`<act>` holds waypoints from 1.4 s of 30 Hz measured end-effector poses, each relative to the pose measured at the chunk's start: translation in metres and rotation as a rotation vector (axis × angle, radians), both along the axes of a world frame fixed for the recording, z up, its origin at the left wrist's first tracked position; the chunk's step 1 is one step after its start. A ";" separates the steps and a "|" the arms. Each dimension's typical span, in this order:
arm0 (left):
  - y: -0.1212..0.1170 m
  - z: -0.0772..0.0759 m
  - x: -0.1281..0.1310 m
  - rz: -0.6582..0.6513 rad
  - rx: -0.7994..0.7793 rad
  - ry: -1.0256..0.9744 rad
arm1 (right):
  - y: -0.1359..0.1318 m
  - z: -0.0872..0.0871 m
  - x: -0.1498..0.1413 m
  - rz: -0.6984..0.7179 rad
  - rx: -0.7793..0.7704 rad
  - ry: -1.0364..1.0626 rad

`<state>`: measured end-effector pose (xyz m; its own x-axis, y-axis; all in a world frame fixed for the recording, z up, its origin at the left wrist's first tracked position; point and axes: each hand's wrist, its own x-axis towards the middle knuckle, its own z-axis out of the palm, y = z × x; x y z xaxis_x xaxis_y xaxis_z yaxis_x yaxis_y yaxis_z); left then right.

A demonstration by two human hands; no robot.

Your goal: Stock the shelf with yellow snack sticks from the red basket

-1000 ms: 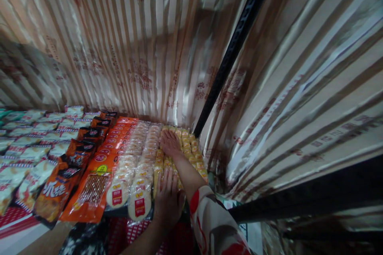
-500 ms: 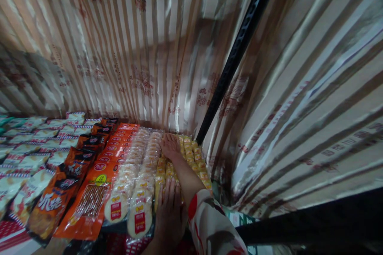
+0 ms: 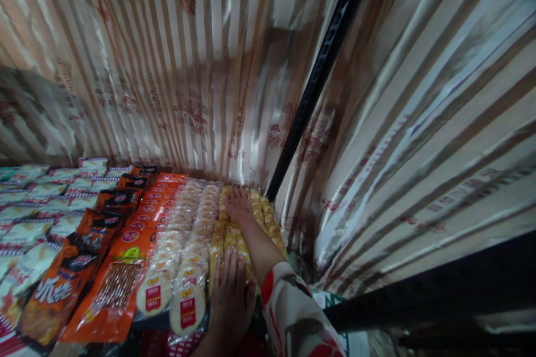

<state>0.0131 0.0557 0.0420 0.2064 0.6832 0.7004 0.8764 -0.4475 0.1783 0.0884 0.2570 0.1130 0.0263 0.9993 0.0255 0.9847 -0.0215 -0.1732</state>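
My right hand (image 3: 239,203) lies flat with fingers stretched out on the far end of the yellow-wrapped snack packs (image 3: 270,220), close to the back wall. Nearer to me, my left hand (image 3: 231,284) rests palm down on the front part of the same yellow packs, fingers straight and pointing away. Neither hand grips anything. Left of the hands run rows of round white crackers (image 3: 188,293) in clear wrap, with red labels on the front ones. My right forearm and patterned sleeve (image 3: 293,312) hide part of the yellow packs.
Further left lie orange snack bags (image 3: 119,279), black-and-orange bags (image 3: 54,295) and white snack bags (image 3: 27,228) in overlapping rows. A dark shelf post (image 3: 307,100) rises behind the right corner, with a dark rail (image 3: 419,284) at right. Pleated printed sheeting (image 3: 201,67) lines the walls.
The view has turned slightly right, so the snacks sit further left. My right hand has shifted a little rightward over the yellow packs. My left hand stays flat at the front.
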 end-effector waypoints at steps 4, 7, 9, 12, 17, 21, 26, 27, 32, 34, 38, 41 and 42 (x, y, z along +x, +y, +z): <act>0.000 0.000 -0.001 -0.001 -0.006 0.020 | -0.003 -0.001 -0.002 0.005 0.007 -0.002; 0.000 0.002 -0.002 -0.001 -0.002 0.039 | -0.005 0.001 0.002 -0.042 0.047 -0.008; -0.001 0.004 -0.002 -0.005 0.001 0.041 | -0.006 0.002 0.008 -0.105 0.065 -0.017; -0.001 0.005 -0.002 -0.012 -0.009 0.031 | -0.008 0.000 0.018 -0.155 0.051 -0.024; 0.000 0.002 -0.002 -0.028 -0.015 0.020 | -0.009 -0.003 0.024 -0.154 -0.009 -0.028; -0.001 0.003 -0.002 -0.021 -0.037 0.018 | -0.017 0.006 0.021 -0.130 0.043 -0.015; -0.004 0.008 -0.004 -0.024 -0.091 0.025 | -0.057 0.016 0.018 -0.265 0.203 0.107; -0.004 0.008 -0.004 -0.027 -0.097 0.029 | -0.070 0.017 0.017 -0.286 0.235 0.138; -0.004 0.005 -0.010 -0.090 -0.076 0.024 | -0.148 0.016 0.016 -0.258 0.393 0.235; -0.005 0.004 -0.011 -0.102 -0.063 0.014 | -0.177 0.014 0.015 -0.259 0.432 0.250; -0.007 0.006 -0.013 -0.094 -0.086 0.024 | -0.224 0.005 0.011 -0.244 0.427 0.242; -0.009 0.008 -0.014 -0.083 -0.084 0.048 | -0.250 -0.010 0.007 -0.196 0.391 0.244; -0.011 0.009 -0.015 -0.081 -0.083 0.056 | -0.258 -0.017 0.006 -0.199 0.385 0.254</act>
<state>-0.0021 0.0449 0.0509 0.3001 0.7183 0.6276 0.8478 -0.5024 0.1696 0.0948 -0.0005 0.0958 0.2689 0.8934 0.3598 0.8937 -0.0922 -0.4390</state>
